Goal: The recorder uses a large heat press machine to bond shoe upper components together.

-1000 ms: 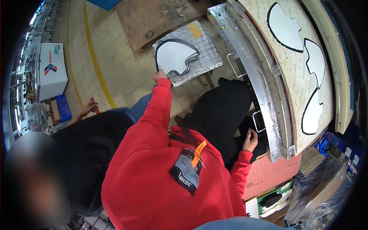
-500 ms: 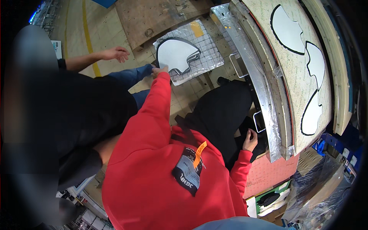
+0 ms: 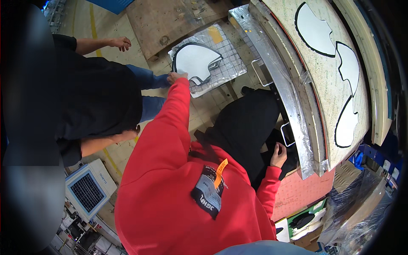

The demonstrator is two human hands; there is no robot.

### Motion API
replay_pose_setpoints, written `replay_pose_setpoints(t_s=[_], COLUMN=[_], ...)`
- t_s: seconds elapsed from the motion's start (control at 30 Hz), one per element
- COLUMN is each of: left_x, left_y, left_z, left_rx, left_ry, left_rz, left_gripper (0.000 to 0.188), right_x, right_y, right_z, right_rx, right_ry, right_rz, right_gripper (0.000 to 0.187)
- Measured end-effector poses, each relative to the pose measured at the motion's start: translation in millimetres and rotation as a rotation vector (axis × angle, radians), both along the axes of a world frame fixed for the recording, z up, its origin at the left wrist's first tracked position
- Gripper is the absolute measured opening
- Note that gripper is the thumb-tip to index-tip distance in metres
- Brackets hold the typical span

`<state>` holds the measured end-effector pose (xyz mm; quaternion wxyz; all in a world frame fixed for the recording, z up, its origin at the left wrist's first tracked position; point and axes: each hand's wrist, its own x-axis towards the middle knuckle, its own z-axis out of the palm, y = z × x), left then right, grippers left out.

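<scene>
At the end of my outstretched left arm, my left hand (image 3: pixel 177 77) is closed on the near-left edge of a stack of white fan-shaped sheets with black borders (image 3: pixel 193 59). The stack lies on a plastic-wrapped, grid-lined board (image 3: pixel 233 63). My right hand (image 3: pixel 279 156) rests low by my dark-clothed leg, close to a white metal handle (image 3: pixel 287 135) but apart from it. Its fingers are loosely curled with a gap between thumb and fingertips, and nothing shows in them.
On the right, a pale curved bed (image 3: pixel 314 80) behind a metal-edged frame (image 3: pixel 280 63) carries three black-edged white pieces (image 3: pixel 315 29). A co-worker in black (image 3: pixel 100 97) stands at left. Beyond the board is a wooden platform (image 3: pixel 170 21). A pink panel (image 3: pixel 304 193) lies at lower right.
The co-worker has turned and drawn back the outstretched hand, uncovering a white louvred unit at lower left. My left hand stays at the stack's edge; my right hand has barely moved.
</scene>
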<state>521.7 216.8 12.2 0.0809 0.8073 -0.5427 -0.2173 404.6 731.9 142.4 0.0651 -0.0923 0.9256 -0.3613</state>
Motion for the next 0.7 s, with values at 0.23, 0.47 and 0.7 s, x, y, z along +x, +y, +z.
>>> replay_pose_setpoints(t_s=[0.23,0.47,0.7], left_x=[18.1,53.0,91.8], left_y=[-24.8,-68.5,-94.6], left_z=[-7.1,-61.2,-83.1], left_rx=[0.126,0.192,0.113], left_ry=[0.033,0.279,0.389], left_rz=[-0.204,-0.279,-0.222], left_gripper=[0.063,0.044,0.04], right_x=[-2.2,-3.6,-0.7], right_y=[2.6,1.1,-6.3], right_z=[-4.4,-2.3,-1.7], right_rx=[-0.018,-0.007,-0.024], right_ry=[-0.003,0.016,-0.049], right_rz=[0.002,0.001,-0.002], right_gripper=[0.02,0.021,0.02])
